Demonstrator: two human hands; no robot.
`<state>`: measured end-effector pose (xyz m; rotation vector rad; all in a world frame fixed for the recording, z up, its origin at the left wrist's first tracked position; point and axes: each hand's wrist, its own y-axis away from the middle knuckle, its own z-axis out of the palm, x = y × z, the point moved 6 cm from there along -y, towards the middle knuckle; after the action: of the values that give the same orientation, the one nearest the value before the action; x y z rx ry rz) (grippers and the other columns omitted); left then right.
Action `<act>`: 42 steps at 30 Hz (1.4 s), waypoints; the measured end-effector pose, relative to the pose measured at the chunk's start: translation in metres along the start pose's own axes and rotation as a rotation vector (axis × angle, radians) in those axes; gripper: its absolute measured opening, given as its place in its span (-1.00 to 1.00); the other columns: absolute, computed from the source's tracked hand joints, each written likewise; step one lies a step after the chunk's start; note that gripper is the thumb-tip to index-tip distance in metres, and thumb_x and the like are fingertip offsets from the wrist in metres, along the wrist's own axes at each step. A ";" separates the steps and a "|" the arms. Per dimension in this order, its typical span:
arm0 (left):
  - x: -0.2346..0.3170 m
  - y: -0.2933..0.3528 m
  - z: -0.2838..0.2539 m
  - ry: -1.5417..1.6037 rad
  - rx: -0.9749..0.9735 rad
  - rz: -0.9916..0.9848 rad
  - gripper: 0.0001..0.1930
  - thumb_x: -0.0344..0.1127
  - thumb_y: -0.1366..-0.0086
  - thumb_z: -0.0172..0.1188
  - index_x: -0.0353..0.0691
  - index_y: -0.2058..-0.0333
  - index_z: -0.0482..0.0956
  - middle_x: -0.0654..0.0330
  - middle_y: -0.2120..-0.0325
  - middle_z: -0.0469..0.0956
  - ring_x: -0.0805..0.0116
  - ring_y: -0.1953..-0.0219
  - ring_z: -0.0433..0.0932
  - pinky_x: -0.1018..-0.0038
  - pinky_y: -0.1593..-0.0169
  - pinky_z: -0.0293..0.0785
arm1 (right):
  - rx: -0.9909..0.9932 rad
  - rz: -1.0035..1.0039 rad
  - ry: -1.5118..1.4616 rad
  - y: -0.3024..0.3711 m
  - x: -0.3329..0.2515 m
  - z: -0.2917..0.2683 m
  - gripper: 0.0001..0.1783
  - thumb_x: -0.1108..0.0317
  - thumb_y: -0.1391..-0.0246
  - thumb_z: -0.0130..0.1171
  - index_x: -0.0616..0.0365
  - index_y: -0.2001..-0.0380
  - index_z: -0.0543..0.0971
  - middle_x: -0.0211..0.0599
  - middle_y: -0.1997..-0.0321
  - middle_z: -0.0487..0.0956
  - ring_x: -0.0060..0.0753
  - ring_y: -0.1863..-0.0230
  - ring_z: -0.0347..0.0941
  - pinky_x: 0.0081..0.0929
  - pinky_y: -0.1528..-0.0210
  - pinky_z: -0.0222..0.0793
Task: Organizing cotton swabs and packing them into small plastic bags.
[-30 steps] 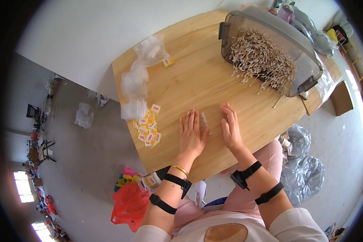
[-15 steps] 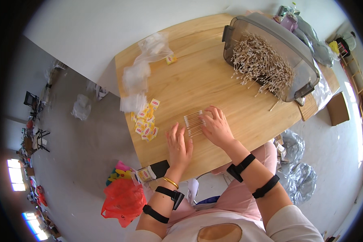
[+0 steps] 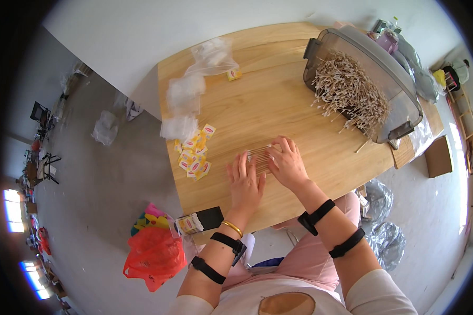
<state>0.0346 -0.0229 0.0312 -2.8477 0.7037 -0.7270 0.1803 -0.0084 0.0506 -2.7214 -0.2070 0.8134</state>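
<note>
A flat row of cotton swabs [image 3: 259, 159] with wooden sticks and white tips lies side by side on the table in front of me. My left hand [image 3: 245, 184] rests at the left ends of the row, fingers stretched out and touching the tips. On the opposite side, my right hand [image 3: 290, 167] has its fingers apart and slightly bent over the right ends. Both hands partly hide the swab tips. Neither hand is closed round the swabs.
Left of my hands lie small yellow-and-white cards [image 3: 195, 155] and clear plastic bags [image 3: 185, 94]. A grey tub [image 3: 399, 89] tipped on its side holds many loose swabs [image 3: 349, 92]. A black box with packed swabs [image 3: 190, 224] sits at the near left edge, above a red bag [image 3: 155, 257].
My left hand has moved right and slightly up, from beside the swabs onto their left ends. My right hand stays at the right ends. The whole view has shifted a little.
</note>
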 end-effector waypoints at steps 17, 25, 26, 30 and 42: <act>0.006 0.024 0.010 -0.081 -0.092 0.107 -0.27 0.01 -0.41 0.04 -0.35 -0.38 0.12 -0.03 -0.35 0.19 -0.03 -0.43 0.11 -0.16 -0.47 -0.24 | -0.019 0.053 -0.093 0.057 0.002 -0.012 -0.45 0.50 -0.05 0.11 0.18 -0.18 0.44 -0.10 -0.26 0.41 0.00 -0.38 0.20 -0.06 -0.42 0.14; 0.000 0.028 0.002 -0.132 -0.112 0.033 -0.13 0.22 -0.45 -0.17 -0.39 -0.44 -0.07 -0.07 -0.48 -0.10 -0.04 -0.52 -0.16 -0.13 -0.49 -0.35 | -0.188 0.012 0.107 0.064 -0.011 0.005 -0.07 0.03 -0.17 0.16 0.27 -0.45 0.05 0.02 -0.56 0.03 -0.05 -0.58 -0.13 -0.08 -0.58 -0.27; -0.003 0.028 0.001 -0.138 -0.109 -0.002 -0.12 0.24 -0.45 -0.21 -0.42 -0.43 -0.08 -0.11 -0.48 -0.14 -0.05 -0.53 -0.22 -0.11 -0.49 -0.40 | -0.188 0.011 0.108 0.063 -0.012 0.007 -0.07 0.03 -0.17 0.16 0.27 -0.45 0.05 0.02 -0.56 0.03 -0.05 -0.58 -0.13 -0.08 -0.58 -0.27; -0.005 0.026 0.008 -0.204 -0.173 -0.055 -0.04 0.33 -0.43 -0.27 -0.51 -0.41 -0.08 -0.18 -0.47 -0.15 -0.04 -0.54 -0.28 -0.09 -0.50 -0.45 | -0.194 0.000 0.188 0.059 -0.011 0.029 -0.05 -0.11 -0.23 0.04 0.26 -0.47 0.02 0.14 -0.56 -0.05 0.05 -0.60 -0.21 -0.06 -0.59 -0.31; -0.010 0.028 0.016 -0.252 -0.163 -0.057 -0.01 0.37 -0.41 -0.27 -0.53 -0.40 -0.02 -0.22 -0.46 -0.12 -0.06 -0.54 -0.26 -0.10 -0.49 -0.44 | -0.318 -0.027 0.352 0.058 -0.022 0.046 -0.07 -0.18 -0.29 -0.11 0.25 -0.48 0.01 0.20 -0.57 -0.15 0.13 -0.61 -0.35 0.02 -0.58 -0.42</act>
<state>0.0231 -0.0427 0.0064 -3.0417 0.6731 -0.3199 0.1399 -0.0571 0.0069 -3.0915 -0.3171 0.3008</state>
